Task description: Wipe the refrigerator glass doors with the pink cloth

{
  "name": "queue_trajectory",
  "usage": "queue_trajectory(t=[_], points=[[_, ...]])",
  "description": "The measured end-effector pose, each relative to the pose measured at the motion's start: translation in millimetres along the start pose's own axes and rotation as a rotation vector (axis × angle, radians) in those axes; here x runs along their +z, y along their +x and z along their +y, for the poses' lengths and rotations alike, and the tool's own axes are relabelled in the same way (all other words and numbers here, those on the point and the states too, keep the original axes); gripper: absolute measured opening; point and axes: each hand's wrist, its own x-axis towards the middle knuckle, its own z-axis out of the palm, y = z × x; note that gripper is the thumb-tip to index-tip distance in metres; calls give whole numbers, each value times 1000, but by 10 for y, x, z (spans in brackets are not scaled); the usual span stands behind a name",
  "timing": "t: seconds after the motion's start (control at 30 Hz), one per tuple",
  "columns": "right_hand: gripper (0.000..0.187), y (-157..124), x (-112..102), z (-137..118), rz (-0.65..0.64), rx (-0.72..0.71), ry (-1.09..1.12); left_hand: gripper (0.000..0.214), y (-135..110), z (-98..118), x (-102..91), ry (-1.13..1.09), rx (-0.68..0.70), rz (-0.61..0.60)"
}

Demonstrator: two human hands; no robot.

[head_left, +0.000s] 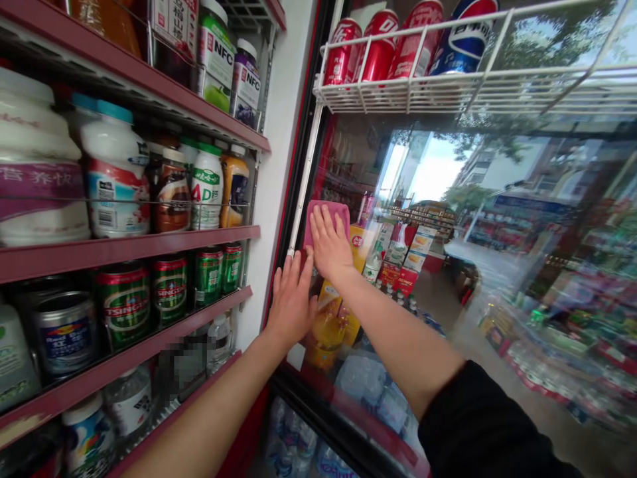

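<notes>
My right hand (pixel 328 242) lies flat on a pink cloth (pixel 324 218), pressing it against the glass door (pixel 398 312) of a drinks cooler. Just below and to the left, my left hand (pixel 291 302) rests with spread fingers on the same door, close to its black frame (pixel 298 179). That hand holds nothing. Part of the cloth is hidden under my right palm. Street reflections cover much of the glass.
To the left, red shelves (pixel 124 249) carry bottled milk drinks and green Tsingtao beer cans (pixel 124 305). At the top right, a white wire rack (pixel 448 89) holds red cans and a blue Pepsi can. Bottled water and yellow packs stand behind the glass.
</notes>
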Motion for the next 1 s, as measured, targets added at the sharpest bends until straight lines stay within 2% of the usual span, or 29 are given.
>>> queue_trajectory(t=[0.1, 0.23, 0.33, 0.43, 0.63, 0.73, 0.83, 0.9, 1.0], points=[[83, -16, 205, -137, -5, -26, 55, 101, -55, -92, 22, 16, -29, 0], [79, -221, 403, -220, -25, -101, 119, 96, -146, -157, 98, 27, -61, -4], [76, -440, 478, -211, -31, -145, 141, 94, -209, -121, 167, 21, -69, -7], [75, -697, 467, -152, -53, -184, 139, 93, -255, -12, 209, 0, -65, -4], [70, -1363, 239, 82, -100, -237, 63, 94, -418, 301, 239, -57, -43, -23], [72, -1724, 87, 231, -98, -237, 46, 94, -574, 459, 256, -100, -48, -53], [64, -2051, -113, 336, -125, -216, 55, 96, -757, 611, 280, -190, -81, -86], [55, -2251, -289, 348, -142, -129, 103, 96, -887, 711, 311, -293, -128, -106], [48, -2570, -585, 261, -107, 163, 293, 95, -1116, 864, 396, -589, -220, -145]])
